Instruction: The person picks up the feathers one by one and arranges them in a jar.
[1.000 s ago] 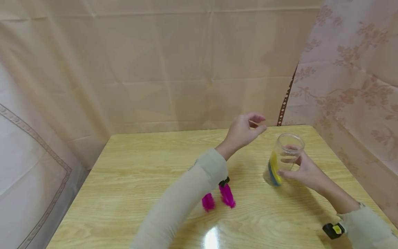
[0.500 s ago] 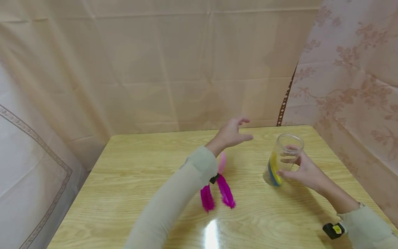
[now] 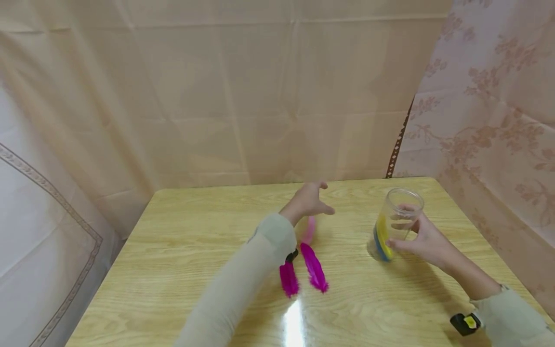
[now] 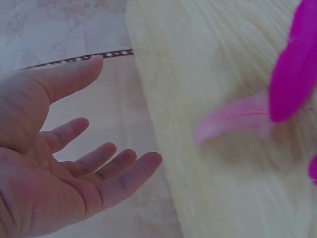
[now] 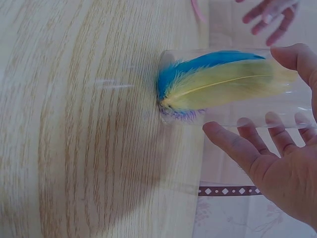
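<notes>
On the right of the table a clear jar (image 3: pixel 395 208) stands, held from the right by my right hand (image 3: pixel 429 242), thumb and fingers on either side of it. Inside it, the right wrist view shows a yellow feather (image 5: pixel 223 85), a blue feather (image 5: pixel 208 60) and some purple fluff (image 5: pixel 185 115) at the bottom. My left hand (image 3: pixel 307 199) holds nothing and hangs over the table with fingers spread. Just beyond its forearm lie a pale pink feather (image 3: pixel 309 229) and two magenta feathers, one (image 3: pixel 314 268) farther right, the other (image 3: pixel 289 280) partly hidden by the sleeve.
The wooden table (image 3: pixel 182 241) ends at a beige curtain (image 3: pixel 195 96) behind it. A flowered cloth (image 3: pixel 498 120) hangs along the right side. Dark wrist bands show at both sleeves, the right one (image 3: pixel 465 324) near the table's front.
My left hand has moved left and down, away from the jar, toward the loose feathers, its fingers spreading wider. More of the pink feather is uncovered. The right hand and jar have stayed put.
</notes>
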{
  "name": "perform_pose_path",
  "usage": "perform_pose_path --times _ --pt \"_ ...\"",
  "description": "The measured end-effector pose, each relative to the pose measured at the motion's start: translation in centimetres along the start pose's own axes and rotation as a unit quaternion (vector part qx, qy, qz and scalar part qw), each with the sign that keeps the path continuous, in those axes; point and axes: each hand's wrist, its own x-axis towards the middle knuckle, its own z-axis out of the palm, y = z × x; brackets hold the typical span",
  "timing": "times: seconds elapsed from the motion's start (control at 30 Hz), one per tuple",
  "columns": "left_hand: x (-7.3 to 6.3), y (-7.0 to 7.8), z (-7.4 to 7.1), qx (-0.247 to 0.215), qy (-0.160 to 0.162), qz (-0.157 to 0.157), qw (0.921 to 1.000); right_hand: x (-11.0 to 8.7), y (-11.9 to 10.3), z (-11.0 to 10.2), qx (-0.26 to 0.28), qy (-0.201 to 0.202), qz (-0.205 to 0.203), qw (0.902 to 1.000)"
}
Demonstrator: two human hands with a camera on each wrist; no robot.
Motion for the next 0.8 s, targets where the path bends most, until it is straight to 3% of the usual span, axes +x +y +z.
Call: perform_pose_path --times 0.13,0.43,0.6,0.7,0.8 --pt "-0.2 -1.2 0.9 0.022 -0.005 -0.029 0.9993 -0.1 0.1 0.0 0.001 -0.001 0.002 1.0000" --pt "-0.6 -3.0 3.1 0.040 0.007 -0.058 0.9975 -0.3 0.0 -0.3 -0.006 -0.007 0.004 1.0000" --pt "-0.7 -3.8 4.2 0.014 0.023 -0.081 0.9963 -0.3 0.3 -0.4 -0.006 -0.007 0.004 1.0000" --pt "-0.6 -4.3 4.9 0.026 0.041 -0.076 0.9959 -0.3 0.5 -0.5 0.000 -0.007 0.005 1.0000" --pt "-0.2 -4.9 5.6 0.076 0.066 -0.057 0.9932 -0.3 0.5 -0.5 0.003 -0.006 0.006 1.0000"
